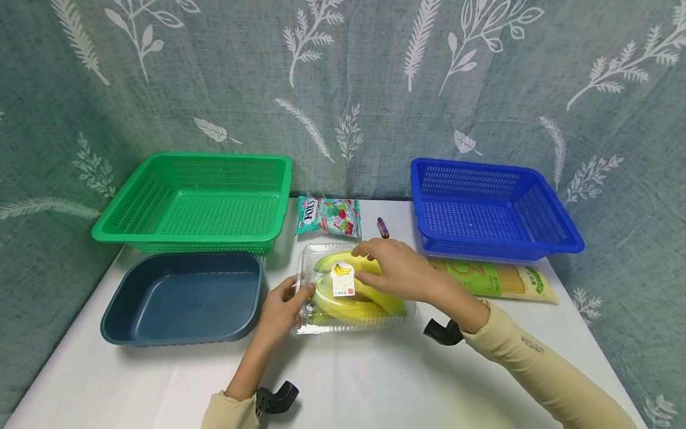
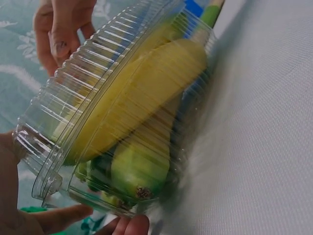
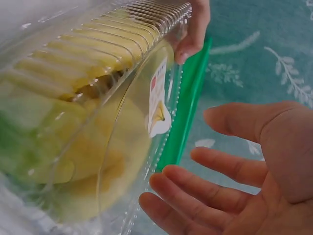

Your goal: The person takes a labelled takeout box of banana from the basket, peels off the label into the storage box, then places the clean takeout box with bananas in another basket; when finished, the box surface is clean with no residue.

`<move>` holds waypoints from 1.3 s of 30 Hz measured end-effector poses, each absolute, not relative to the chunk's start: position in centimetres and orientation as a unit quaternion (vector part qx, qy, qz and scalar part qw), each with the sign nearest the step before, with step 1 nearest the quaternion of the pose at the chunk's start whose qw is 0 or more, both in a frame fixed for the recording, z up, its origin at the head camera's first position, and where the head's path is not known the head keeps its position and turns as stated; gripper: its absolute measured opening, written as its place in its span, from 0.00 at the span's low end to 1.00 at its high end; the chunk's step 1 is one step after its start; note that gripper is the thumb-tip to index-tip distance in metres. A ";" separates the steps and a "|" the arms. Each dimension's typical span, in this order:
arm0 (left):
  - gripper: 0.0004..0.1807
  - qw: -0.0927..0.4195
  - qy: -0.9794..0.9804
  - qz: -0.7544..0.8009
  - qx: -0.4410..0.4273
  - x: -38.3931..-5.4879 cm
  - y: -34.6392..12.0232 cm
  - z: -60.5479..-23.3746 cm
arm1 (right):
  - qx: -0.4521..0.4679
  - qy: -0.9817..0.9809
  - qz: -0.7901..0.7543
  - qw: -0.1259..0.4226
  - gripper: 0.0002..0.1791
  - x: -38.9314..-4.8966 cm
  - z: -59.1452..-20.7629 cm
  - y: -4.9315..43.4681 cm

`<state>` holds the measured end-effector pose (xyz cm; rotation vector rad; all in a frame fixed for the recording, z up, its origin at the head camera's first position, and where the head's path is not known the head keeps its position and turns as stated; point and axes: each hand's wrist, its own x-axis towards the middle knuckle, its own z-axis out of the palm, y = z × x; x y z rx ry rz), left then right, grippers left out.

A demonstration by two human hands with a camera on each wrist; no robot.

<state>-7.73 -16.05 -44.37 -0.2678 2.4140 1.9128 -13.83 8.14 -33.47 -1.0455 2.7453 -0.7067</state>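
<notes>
Clear box (image 1: 343, 328) — yellow-green bananas (image 1: 343, 310) inside

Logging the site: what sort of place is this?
Likely a staged tabletop setup, judging by the patterned cloth hung behind the white table and the green basket set out on it.

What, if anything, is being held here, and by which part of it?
The left hand grips the clear box of bananas by its left end. The right hand holds nothing.

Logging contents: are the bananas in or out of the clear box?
In. Yellow-green bananas show through the clear box in all three views.
</notes>
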 end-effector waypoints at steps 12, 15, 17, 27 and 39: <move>0.32 0.026 0.767 0.635 -0.086 -7.8 -16.0 -44.2 | -0.385 0.905 -0.168 0.067 0.17 -15.1 -33.9 5.1; 0.32 0.027 0.766 0.636 -0.086 -7.8 -16.0 -44.3 | -0.397 0.903 -0.153 0.063 0.16 -15.2 -33.8 4.5; 0.33 0.027 0.766 0.636 -0.089 -7.8 -16.1 -44.2 | -0.403 0.901 -0.148 0.063 0.16 -15.3 -33.8 4.2; 0.33 0.030 0.755 0.650 -0.085 -7.8 -16.1 -44.4 | -0.392 0.903 -0.155 0.081 0.19 -15.6 -34.0 3.4; 0.32 0.028 0.755 0.649 -0.094 -7.7 -16.3 -44.7 | -0.413 0.892 -0.178 0.046 0.17 -15.8 -34.7 3.2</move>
